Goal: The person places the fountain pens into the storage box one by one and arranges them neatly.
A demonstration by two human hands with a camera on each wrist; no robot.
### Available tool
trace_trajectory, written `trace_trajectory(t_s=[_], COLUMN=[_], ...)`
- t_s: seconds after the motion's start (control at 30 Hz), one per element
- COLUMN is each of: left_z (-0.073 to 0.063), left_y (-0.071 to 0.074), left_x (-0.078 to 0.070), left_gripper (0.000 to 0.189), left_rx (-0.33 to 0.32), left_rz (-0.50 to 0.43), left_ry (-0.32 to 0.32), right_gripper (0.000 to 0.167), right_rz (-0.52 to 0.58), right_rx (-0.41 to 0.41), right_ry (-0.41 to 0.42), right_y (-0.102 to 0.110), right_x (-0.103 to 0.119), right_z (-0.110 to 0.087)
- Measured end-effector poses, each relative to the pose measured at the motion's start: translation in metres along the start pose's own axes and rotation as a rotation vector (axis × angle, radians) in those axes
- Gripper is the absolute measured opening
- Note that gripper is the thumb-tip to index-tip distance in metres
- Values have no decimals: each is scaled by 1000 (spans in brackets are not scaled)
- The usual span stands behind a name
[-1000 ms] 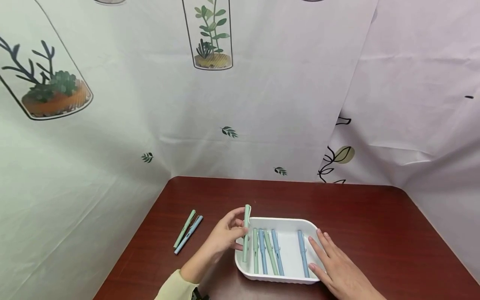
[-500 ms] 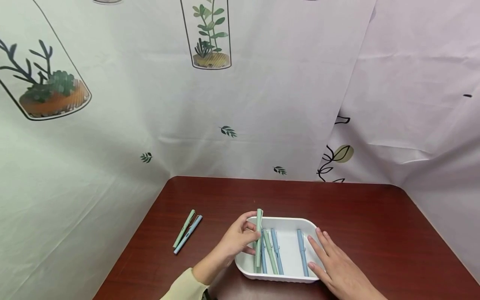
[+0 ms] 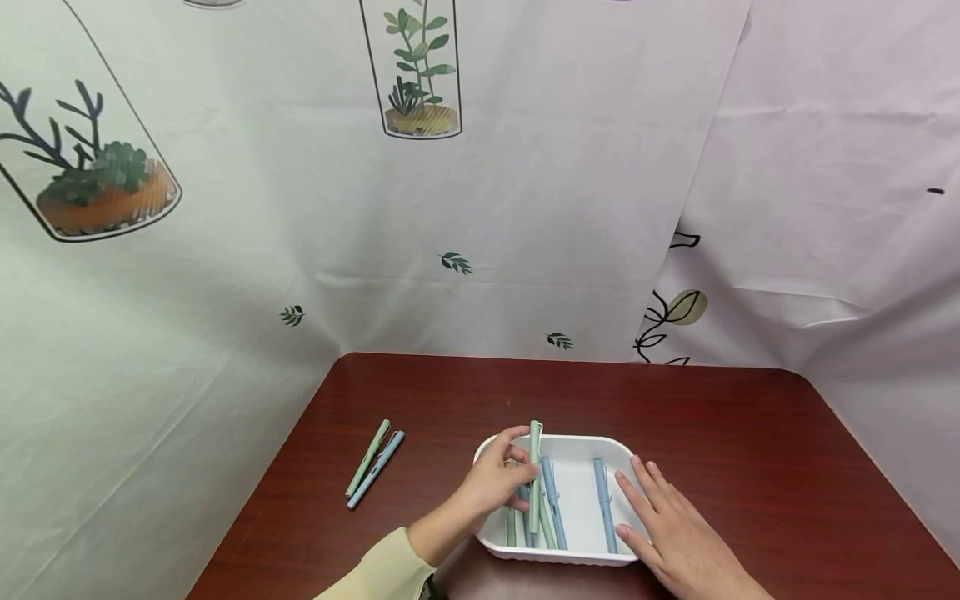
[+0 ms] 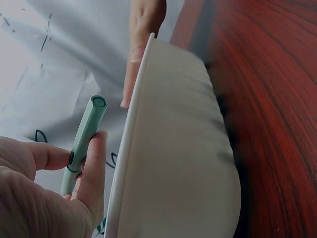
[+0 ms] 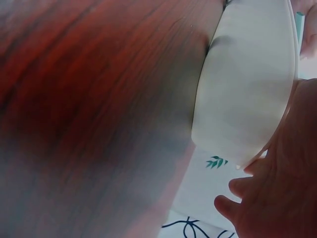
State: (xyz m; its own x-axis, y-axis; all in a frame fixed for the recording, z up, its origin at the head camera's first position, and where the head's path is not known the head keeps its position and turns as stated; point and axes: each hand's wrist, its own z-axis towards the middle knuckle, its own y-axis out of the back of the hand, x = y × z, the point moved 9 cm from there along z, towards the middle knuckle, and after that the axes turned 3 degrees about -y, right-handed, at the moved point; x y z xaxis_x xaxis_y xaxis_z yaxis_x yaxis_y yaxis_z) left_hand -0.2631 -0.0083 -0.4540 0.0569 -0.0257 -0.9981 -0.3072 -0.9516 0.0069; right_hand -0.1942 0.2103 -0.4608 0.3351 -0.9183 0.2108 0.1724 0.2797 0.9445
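Note:
My left hand (image 3: 495,483) pinches a green pen (image 3: 535,500) between thumb and fingers, holding it upright in the head view over the left half of a white tray (image 3: 581,437). In the left wrist view the same pen (image 4: 88,126) stands out beyond the fingertips, beside the tray wall (image 4: 173,139). Several green and blue pens lie in the tray; the left ones are partly hidden by my hand. One blue pen (image 3: 553,504) lies near the middle, another blue pen (image 3: 605,508) farther right. My right hand (image 3: 671,533) rests at the tray's right rim, fingers spread and straight.
On the left of the dark red wooden table (image 3: 720,417) lie a green pen (image 3: 368,458) and a blue pen (image 3: 377,469), side by side. A white cloth (image 3: 570,208) with plant prints hangs behind and around the table.
My left hand has moved right with the green pen, from the tray's left edge to over the pens inside. The right hand has stayed in place.

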Motion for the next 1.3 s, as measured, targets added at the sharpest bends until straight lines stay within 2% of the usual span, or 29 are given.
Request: trace_trajectory(t_s=[0.3,0.63,0.9,1.03,1.17,1.3], left_z=[4,11,15,18,20,20], left_y=[-20,-41,-50,-53,-57,-62], left_x=[7,14,24,28,29,29], left_gripper=[59,55,52,52,52,51], left_rx=[4,23,25,4,-9,9], left_rz=[50,132,161,190,200,201], left_ry=[32,35,85,115,138,153], right_gripper=[68,67,67,67,67,68], right_rz=[-2,-39,-23,-22,-19,-16], right_rx=[37,-10,6,3,10,13], right_ry=[-44,-2,-10,-10,-15,-23], right_y=[-2,-1,-1,-1,-2,-2], right_x=[-2,-1,-3,-2,-2,-2], right_z=[0,0,-1,-1,0,0])
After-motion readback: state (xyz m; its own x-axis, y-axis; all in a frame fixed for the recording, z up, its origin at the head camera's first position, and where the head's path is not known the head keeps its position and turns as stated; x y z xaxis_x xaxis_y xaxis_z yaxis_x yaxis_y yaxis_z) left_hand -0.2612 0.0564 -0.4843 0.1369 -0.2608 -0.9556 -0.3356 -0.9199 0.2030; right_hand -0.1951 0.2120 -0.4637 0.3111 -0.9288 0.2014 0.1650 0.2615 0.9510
